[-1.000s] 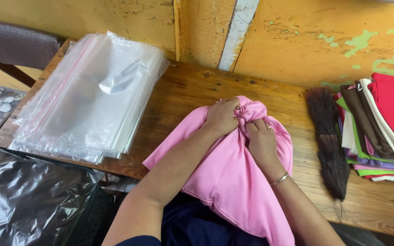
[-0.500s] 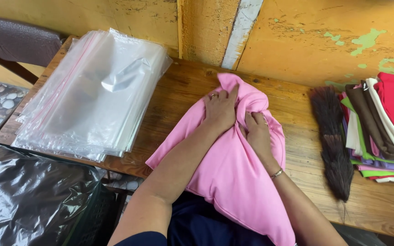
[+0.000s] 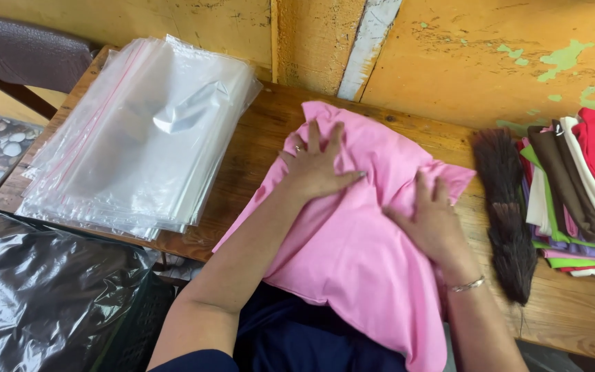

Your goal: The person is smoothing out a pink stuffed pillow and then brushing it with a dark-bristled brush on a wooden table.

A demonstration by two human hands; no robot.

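— Both hands have left the bunched knot of the pink cloth [image 3: 352,234] and spread out flat; a second ago they gripped a gathered twist of it, and now the fabric lies smoothed across the near edge of the wooden table [image 3: 256,145], its lower part hanging off toward the person's lap.

— And how open are they?

— Fully; the left hand [image 3: 318,169] presses palm-down on the upper middle of the cloth, fingers fanned; the right hand [image 3: 432,220], with a bangle at the wrist, lies flat nearer the cloth's right side, just short of the dark brush [image 3: 504,213]; neither grips anything, they only press.

— What would make the smoothing go well?

— As a judgement: sweep from the middle outward toward the table's far edge and right side, keeping the palms flat so no fold gets trapped; the overhanging part probably wants pulling up first.

— What lies around?

— A stack of clear plastic bags [image 3: 139,138] at the left end; folded coloured cloths [image 3: 580,186] at the right end, beside the brush; a black plastic sheet [image 3: 43,289] below the near left corner.
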